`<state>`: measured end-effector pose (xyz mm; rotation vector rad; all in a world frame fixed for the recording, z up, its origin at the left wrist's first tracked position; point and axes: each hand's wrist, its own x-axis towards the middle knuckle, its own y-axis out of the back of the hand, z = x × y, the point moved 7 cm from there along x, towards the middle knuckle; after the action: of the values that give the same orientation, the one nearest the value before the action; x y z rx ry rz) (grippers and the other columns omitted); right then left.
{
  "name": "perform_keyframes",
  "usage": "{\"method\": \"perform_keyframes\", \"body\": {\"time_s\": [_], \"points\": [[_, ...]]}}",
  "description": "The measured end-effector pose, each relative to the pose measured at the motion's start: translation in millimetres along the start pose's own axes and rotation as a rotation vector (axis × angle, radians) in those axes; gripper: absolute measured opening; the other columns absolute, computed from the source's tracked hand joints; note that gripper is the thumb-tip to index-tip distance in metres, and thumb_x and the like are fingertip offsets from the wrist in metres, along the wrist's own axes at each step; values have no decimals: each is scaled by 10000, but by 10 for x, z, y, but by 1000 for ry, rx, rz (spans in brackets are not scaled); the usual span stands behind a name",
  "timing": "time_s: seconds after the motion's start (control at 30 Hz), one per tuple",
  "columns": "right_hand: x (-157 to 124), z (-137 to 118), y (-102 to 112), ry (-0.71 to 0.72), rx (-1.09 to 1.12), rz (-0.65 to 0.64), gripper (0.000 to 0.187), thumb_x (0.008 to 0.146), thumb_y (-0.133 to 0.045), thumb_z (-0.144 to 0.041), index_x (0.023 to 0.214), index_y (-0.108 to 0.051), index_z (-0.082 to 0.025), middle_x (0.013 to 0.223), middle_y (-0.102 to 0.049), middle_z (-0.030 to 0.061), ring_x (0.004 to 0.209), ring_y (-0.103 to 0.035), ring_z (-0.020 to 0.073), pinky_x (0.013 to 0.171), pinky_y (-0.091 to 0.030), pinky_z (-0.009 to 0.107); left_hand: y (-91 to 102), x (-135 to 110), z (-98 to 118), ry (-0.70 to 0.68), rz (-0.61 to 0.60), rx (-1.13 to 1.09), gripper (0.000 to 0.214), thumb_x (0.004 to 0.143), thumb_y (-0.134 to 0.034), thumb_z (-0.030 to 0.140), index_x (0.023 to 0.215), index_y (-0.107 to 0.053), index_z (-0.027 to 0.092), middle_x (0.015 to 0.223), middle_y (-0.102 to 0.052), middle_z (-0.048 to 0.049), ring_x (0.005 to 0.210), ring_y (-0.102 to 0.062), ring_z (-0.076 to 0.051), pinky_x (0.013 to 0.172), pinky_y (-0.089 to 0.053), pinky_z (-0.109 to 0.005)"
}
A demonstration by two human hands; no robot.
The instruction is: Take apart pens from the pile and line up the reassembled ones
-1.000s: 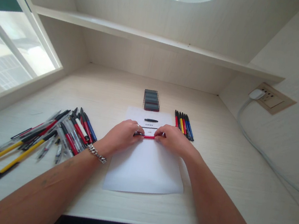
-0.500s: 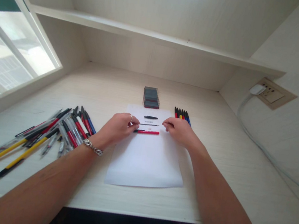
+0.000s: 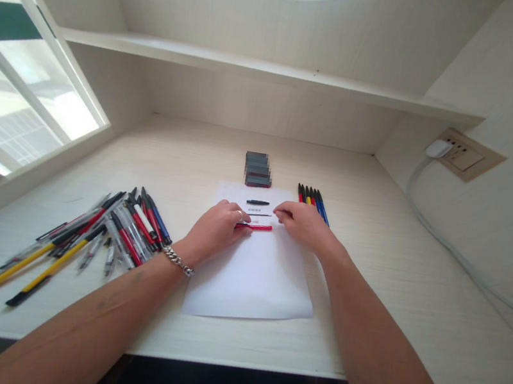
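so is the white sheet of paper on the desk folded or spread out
Spread out: the white sheet of paper lies open on the pale wood-grain desk, near corners showing, no fold visible.

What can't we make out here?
All head view:
- Red pen: left end largely covered by the left hand; grip unclear.
- Pen row: near ends behind the right hand.
- Printed marks: too small to read.
- Dark object: pixelated.
- White cable: cut off by right edge.

One camera worn on a person's head, looked forward and down, sat above the near side of the desk (image 3: 385,303), saw back past the shelf (image 3: 275,73).
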<state>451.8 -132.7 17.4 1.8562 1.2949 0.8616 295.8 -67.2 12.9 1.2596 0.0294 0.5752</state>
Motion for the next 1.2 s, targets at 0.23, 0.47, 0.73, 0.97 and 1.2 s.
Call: {"method": "perform_keyframes", "body": {"time_s": [0.23, 0.47, 0.73, 0.97, 1.2], "points": [[-8, -28, 3, 20, -3, 7, 236, 865, -502, -169, 885, -733, -210, 902, -735, 33, 827, -637, 164, 729, -433, 237, -28, 19, -9, -8, -10, -10, 195, 874, -532, 225, 899, -725, 203, 910, -689, -74, 896, -583, -236, 808, -475, -362], [0, -40, -18, 15, -22, 0, 244, 875, -493, -177, 903, -734, -211, 953, -735, 37, 884, -643, 175, 777, -435, 243, 57, 21, -115, 34, 25, -4, 185, 892, -498, 243, 924, -674, 195, 876, -696, -67, 856, -607, -241, 757, -468, -351], [-12, -141, -137, 55, -42, 22, 219, 866, -524, -169, 899, -735, -223, 946, -722, 30, 877, -630, 170, 796, -432, 245, 163, -4, -281, 50, 74, -108, 308, 893, -449, 163, 1146, -620, 201, 1039, -679, -66, 933, -628, -202, 833, -480, -322], [-2, -220, -259, 37, -73, 43, 208, 852, -585, -202, 996, -730, -239, 1008, -688, 50, 902, -619, 177, 819, -435, 266, 146, 1, -270, 36, 55, -123, 290, 898, -419, 150, 1068, -649, 195, 978, -638, -74, 895, -611, -193, 811, -492, -319], [19, -241, -351, 55, -86, 31, 189, 860, -564, -174, 905, -737, -235, 935, -672, 56, 881, -614, 175, 817, -429, 278, 137, 5, -288, 31, 51, -166, 240, 907, -427, 180, 1023, -637, 190, 992, -655, -69, 919, -614, -196, 840, -484, -327]]}}
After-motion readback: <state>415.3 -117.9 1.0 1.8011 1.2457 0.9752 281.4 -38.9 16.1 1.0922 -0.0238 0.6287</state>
